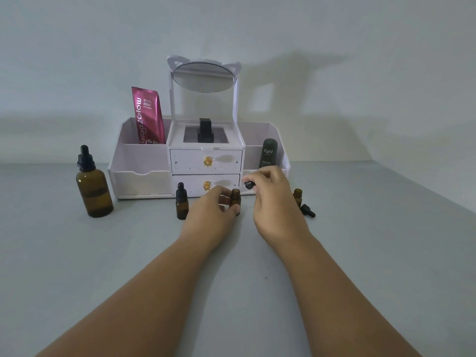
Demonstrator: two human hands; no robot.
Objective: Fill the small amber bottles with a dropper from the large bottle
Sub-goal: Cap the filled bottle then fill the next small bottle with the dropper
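Landmark = white organizer [140, 161] w/ cat-ear mirror [202, 77], standing at back of grey table [231, 292].

L hand [211, 213] just in front of organizer's lower drawer [206, 185], fingers and thumb closed round an uncapped small amber bottle [235, 199]; bottle upright on the table.

R hand [273, 199] in front of organizer's right half, fingertips pinched on a black dropper cap [248, 185], held just above and right of the open bottle's mouth. Pipette tip hard to make out.

Capped small bottle [181, 205] upright in front of organizer, left of the lower drawer knob, just beside L hand, not touching.

Third small bottle [297, 197] uncapped, off organizer's front right corner, partly hidden behind R hand. Loose black cap [307, 210] lies on its side on the table just in front of that bottle.

Large amber bottle [94, 189] w/ black dropper top on, upright, just left of organizer's left front corner; liquid level unclear.

In organizer: pink tube [149, 115] in left back compartment, dark Kahf bottle [268, 153] in right compartment, black item [205, 131] in centre top well.
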